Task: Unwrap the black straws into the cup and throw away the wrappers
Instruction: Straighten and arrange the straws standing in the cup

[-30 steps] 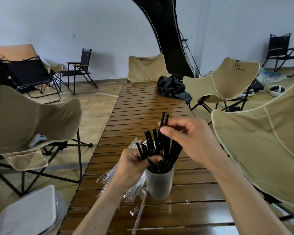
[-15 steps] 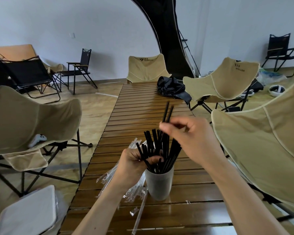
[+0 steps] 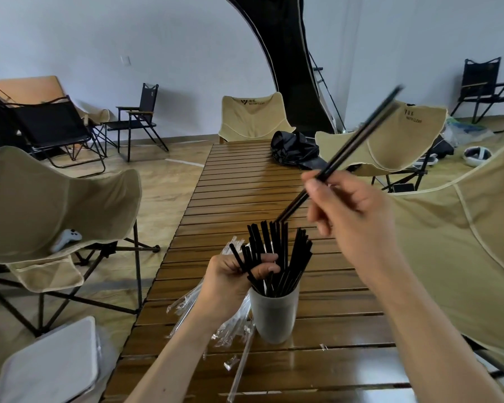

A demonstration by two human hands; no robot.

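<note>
While the left hand [image 3: 239,276] curled round several black straws [image 3: 277,257] standing in the white cup [image 3: 274,315], thumb across their near side just above the rim, the right hand [image 3: 349,216] was raised above and to the right of the cup, well clear of the bunch. It pinched a pair of straws [image 3: 358,138] between thumb and fingers; these slanted up and away from the hand toward the far right, blurred at their upper ends, while their lower tips pointed down toward the tops of the bunch, close above them but apart as far as could be seen.

The cup stood on the slatted wooden table [image 3: 245,184], directly under the left hand. Clear wrappers [image 3: 233,324] lay heaped below and behind the left wrist, touching or nearly touching the cup's left side and spreading out to the table's left edge. One long clear piece lay toward the near edge.

Beyond both hands the tabletop ran bare to a crumpled black bag [image 3: 294,148] near the far end. Right of the right forearm, a beige folding chair [image 3: 463,242] pressed close to the table's right edge. Left of the left arm, past the table edge, was open floor, then another beige chair [image 3: 56,205].
</note>
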